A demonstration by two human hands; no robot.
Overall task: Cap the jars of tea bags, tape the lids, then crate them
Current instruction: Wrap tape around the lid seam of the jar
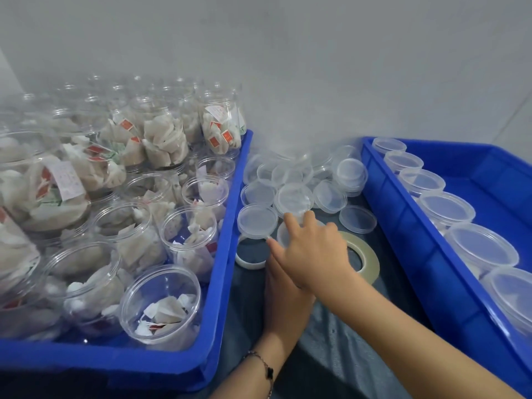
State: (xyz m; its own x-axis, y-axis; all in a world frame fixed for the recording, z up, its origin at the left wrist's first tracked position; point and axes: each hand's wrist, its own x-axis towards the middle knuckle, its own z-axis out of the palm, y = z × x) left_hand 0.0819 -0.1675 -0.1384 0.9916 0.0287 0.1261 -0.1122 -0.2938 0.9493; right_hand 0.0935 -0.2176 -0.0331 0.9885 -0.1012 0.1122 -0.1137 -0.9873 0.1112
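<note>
Several open clear jars of tea bags (161, 306) stand in the blue crate on the left (218, 283). Loose clear lids (293, 197) lie heaped on the dark surface between the two crates. My right hand (311, 251) reaches over one lid (283, 236), thumb at its left rim and fingers over its far rim. Beneath the right hand and forearm lies my left hand (283, 292), fingers hidden; a bracelet circles its wrist. A yellowish tape roll (367, 254) lies flat just right of my right hand. A white tape roll (249, 263) lies to its left.
The blue crate on the right (408, 240) holds a row of capped jars (483, 249) along its left wall. More filled jars are stacked at the back of the left crate (164, 136). A grey wall stands behind everything.
</note>
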